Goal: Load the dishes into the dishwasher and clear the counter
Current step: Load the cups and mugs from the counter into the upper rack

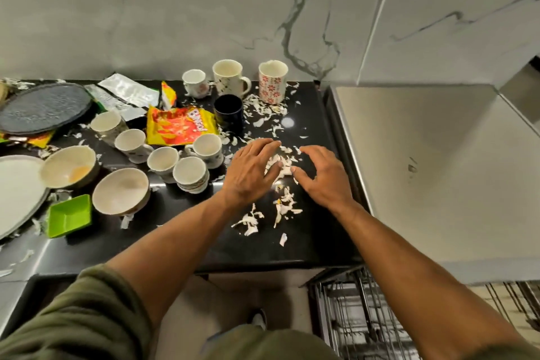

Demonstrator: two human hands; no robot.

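Observation:
On the black counter point(309, 231) lie scattered white peel scraps point(282, 165). My left hand point(251, 169) and my right hand point(321, 175) rest palm-down on either side of a small heap of them, fingers spread and touching the scraps. Several white cups point(189, 171) stand left of my hands, with two beige bowls point(121, 191) and a green square dish point(68, 215) further left. A dark mug point(228, 112) and patterned mugs point(273, 82) stand at the back. A grey plate point(43, 107) and a white plate point(17, 193) sit at the far left.
A yellow-red snack wrapper point(179, 126) and silver wrappers point(128, 90) lie among the cups. A steel surface point(423, 161) adjoins the counter on the right. Below the counter's right front, a wire dishwasher rack point(356, 318) is pulled out. A marble wall stands behind.

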